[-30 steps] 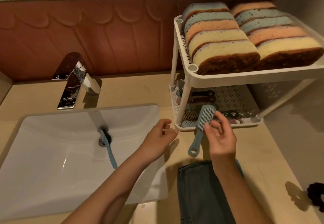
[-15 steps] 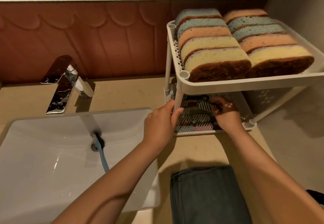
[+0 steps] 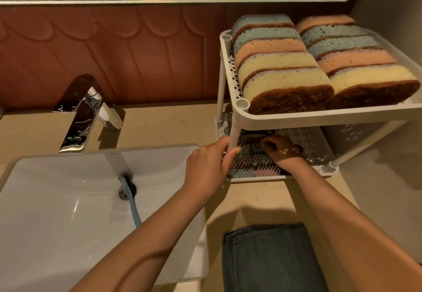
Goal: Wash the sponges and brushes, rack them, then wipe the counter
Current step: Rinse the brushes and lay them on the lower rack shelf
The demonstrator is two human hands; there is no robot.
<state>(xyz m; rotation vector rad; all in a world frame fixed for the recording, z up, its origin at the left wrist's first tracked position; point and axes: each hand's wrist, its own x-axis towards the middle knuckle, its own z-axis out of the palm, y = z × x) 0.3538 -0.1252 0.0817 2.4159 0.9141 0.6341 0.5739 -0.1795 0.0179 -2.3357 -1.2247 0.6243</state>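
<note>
A white two-tier rack point(image 3: 319, 117) stands on the counter at the right. Its top shelf carries two rows of several sponges point(image 3: 285, 81), blue, orange and yellow with brown scrub sides. Several brushes point(image 3: 251, 170) lie side by side on the lower shelf. My left hand point(image 3: 210, 166) grips the rack's front left post. My right hand point(image 3: 283, 152) reaches under the top shelf, fingers curled down onto a brush in that row, in shade. One blue-handled brush point(image 3: 132, 200) lies in the white sink point(image 3: 57, 223), its dark bristles over the drain.
A chrome faucet point(image 3: 80, 118) stands behind the sink. A folded dark grey cloth point(image 3: 269, 259) lies on the beige counter point(image 3: 164, 125) in front of the rack. Brown scalloped wall panels and a mirror rise behind; a wall closes the right side.
My right hand carried the blue brush from in front of the rack onto the lower shelf and stays there. My left hand moved to the rack post and took hold of it.
</note>
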